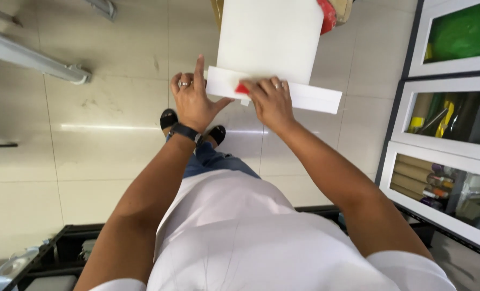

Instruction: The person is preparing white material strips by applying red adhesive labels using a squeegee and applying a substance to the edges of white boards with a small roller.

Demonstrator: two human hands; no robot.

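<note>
I stand over a tiled floor holding a large white sheet [269, 37] in front of me, with a folded white strip [310, 97] along its near edge. My left hand [193, 97] grips the strip's left end, index finger raised, a ring on one finger and a dark watch on the wrist. Fingers curled, my right hand [272, 102] presses on the strip's middle, over a small red object [242, 89] that it mostly hides.
Glass-fronted white cabinets [412, 134] with rolled materials and green items stand at the right. A grey metal frame [35, 59] lies at the upper left. Dark shelving [62, 248] sits at the bottom left. My black shoes [169, 118] show on the glossy tiles.
</note>
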